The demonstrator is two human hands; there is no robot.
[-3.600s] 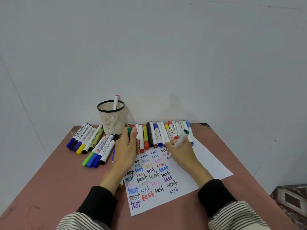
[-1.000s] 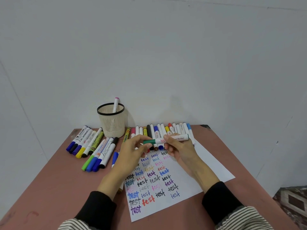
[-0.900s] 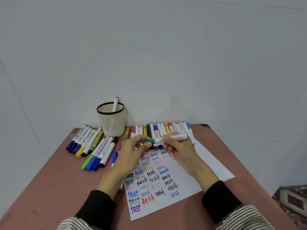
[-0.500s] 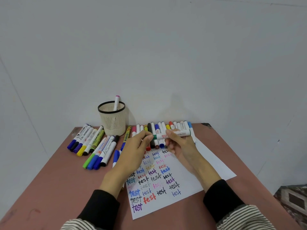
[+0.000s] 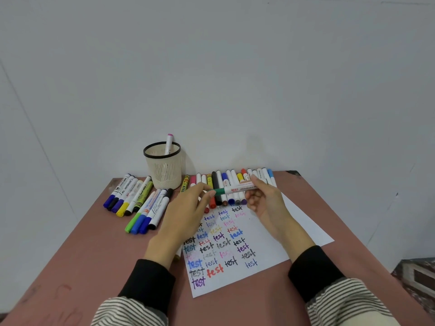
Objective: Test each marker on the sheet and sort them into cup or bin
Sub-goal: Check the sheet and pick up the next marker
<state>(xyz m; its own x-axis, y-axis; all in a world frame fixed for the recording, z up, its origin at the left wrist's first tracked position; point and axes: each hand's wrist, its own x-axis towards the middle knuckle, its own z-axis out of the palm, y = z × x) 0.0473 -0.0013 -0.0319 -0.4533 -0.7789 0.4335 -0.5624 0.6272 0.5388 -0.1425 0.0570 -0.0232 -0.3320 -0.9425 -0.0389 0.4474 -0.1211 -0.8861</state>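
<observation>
A white marker with a green cap (image 5: 237, 189) lies level above the sheet, held between both hands. My right hand (image 5: 264, 200) grips its white barrel. My left hand (image 5: 188, 212) pinches the green cap end with thumb and fingertips. Below them lies the white sheet (image 5: 270, 243), covered with several coloured "test" words. A beige mesh cup (image 5: 164, 167) with a black rim stands at the back of the table and holds one pink-tipped marker (image 5: 168, 143). No bin is in view.
A row of several markers (image 5: 231, 184) lies along the back edge, behind the sheet. Two more groups of markers (image 5: 128, 195) lie left of the cup and in front of it. The brown table (image 5: 94, 267) ends close to the white wall.
My right hand was writing on the sheet with the uncapped green marker while the left held the cap. The marker has since been lifted and turned level, and the cap sits on its tip.
</observation>
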